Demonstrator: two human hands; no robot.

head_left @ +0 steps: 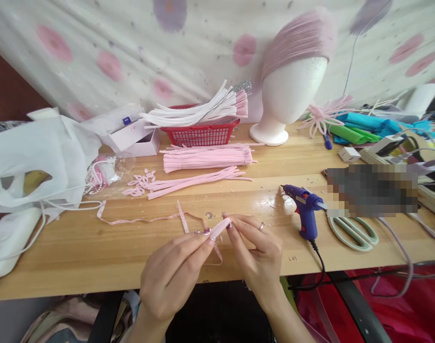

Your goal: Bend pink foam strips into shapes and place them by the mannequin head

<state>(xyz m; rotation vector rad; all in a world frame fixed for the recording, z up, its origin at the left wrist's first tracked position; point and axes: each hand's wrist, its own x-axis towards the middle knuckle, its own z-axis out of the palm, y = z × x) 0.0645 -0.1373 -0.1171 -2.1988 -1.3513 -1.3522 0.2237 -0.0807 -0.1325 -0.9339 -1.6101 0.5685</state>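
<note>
A pale, wood-grained bench (74, 257) is stretching across the view, its near middle serving as the clock's centre. A thin white bag (56, 143) is slumping at 10 o'clock. At 1 o'clock, a smooth white mannequin head (292, 90) is standing upright, wearing a fuzzy pink wrapping (301, 40). At 12, a red plastic lattice basket (203, 136) is holding white and pink fuzzy stems (203, 114). The person's left hand (177, 267) is reaching in from 7 o'clock, the right hand (260, 252) from 5. Just in front of the basket, a thick bundle of pale pink fuzzy stems (207, 158) is lying crosswise. A dark blue plastic glue gun (306, 214) is resting at 3 o'clock, with grey-green scissor handles (353, 233) showing farther out. Several loose pink stems (199, 181) are lying at 11. A narrow pink-and-white measuring tape (182, 218) is snaking from 9 o'clock to beneath the hands. Small looped pink pieces (140, 183) are clustering at 10, closer in than the bag. At the centre, above the bench, the left hand's grip is pinching one end of a short, slender, fuzzy pink piece (220, 228), and the right hand's grip is closing on its other end.
</note>
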